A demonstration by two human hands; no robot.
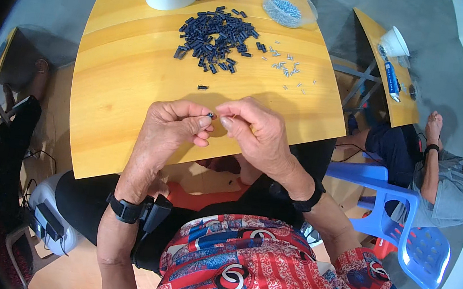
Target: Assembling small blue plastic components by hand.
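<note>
Surface [119,73] of yellow wood — at mid-frame, the left hand [179,121] pinches a small dark piece [211,115]; the right hand [259,129] curls close beside it, thumb near forefinger, any hold impossible to tell. Dark pieces [216,37] heap at upper center — silvery bits [286,69] scattered rightward.

Left forearm [114,240] rises near upright and right forearm [333,217] slants inward, with left hand [171,124] pinching thumb against forefinger and right hand [259,129] bent, palm partly down, its thumb and forefinger near the left fingertips.
</note>
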